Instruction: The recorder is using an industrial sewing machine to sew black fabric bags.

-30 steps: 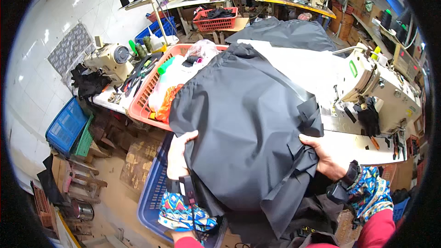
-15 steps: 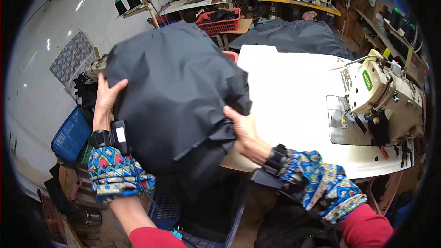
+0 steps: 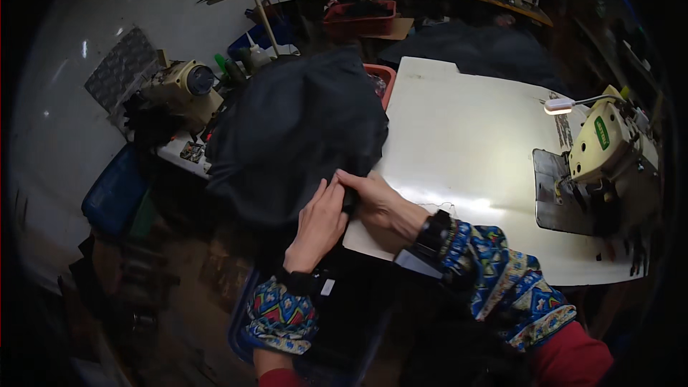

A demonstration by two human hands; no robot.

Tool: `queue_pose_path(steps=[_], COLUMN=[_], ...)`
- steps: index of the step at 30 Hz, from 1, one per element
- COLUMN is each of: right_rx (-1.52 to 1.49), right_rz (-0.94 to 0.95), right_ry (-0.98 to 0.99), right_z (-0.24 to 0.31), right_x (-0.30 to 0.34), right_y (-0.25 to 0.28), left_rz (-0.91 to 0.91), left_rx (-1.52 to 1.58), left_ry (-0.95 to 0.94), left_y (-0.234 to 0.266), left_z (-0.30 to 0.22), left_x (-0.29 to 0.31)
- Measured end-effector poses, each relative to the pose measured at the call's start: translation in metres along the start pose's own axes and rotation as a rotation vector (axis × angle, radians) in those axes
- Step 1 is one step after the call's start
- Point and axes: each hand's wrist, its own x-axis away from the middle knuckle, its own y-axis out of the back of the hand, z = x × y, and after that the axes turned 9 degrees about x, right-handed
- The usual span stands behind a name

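A large, bunched piece of black fabric (image 3: 301, 129) lies ahead of me, left of the white sewing table's middle, its near edge gathered at my hands. My left hand (image 3: 320, 219) is at that near edge with fingers pressed together, gripping the cloth. Close beside it, almost touching, my right hand (image 3: 381, 201) pinches the same edge, thumb on top. Its other fingers are partly hidden by the cloth and the left hand. Both wrists wear black straps over patterned sleeves.
The white table (image 3: 459, 143) carries a sewing machine (image 3: 609, 143) with a lit lamp (image 3: 559, 105) at right. Another machine (image 3: 188, 86) stands left, behind the fabric. A red basket (image 3: 387, 82) sits beyond the cloth; a blue crate (image 3: 247, 315) is below me.
My left hand has moved from the fabric's far left side to its near edge beside my right hand. The fabric has dropped lower and bunched up. The picture is darker.
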Motion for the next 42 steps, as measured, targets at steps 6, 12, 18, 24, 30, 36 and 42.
queue_pose_path(steps=[6,12,18,24,30,36,42], right_rx=[0.297,1.190,2.140,2.465,2.483,2.510,2.500], right_rz=[-0.053,0.150,0.286,0.080,0.082,0.136,0.161], right_ry=[-0.022,0.416,0.621,0.641,0.658,0.514,0.469], right_z=[0.010,0.018,0.021,0.005,0.009,0.013,0.011], right_x=[0.078,0.168,0.242,0.251,0.259,0.269,0.272], right_y=[0.008,0.096,0.117,0.138,0.140,0.147,0.146], left_rz=[-0.028,-0.315,-1.150,-0.556,-0.329,-0.468,-0.651], left_rx=[-0.262,0.239,0.959,0.874,0.906,1.058,1.285], left_ry=[0.107,0.057,0.620,1.609,2.084,2.018,1.875], left_y=[-0.002,0.062,0.008,-0.246,-0.376,-0.342,-0.339], left_z=[0.009,-0.005,0.070,0.142,0.089,0.085,0.099], left_x=[-0.010,0.032,0.160,0.375,0.416,0.398,0.385])
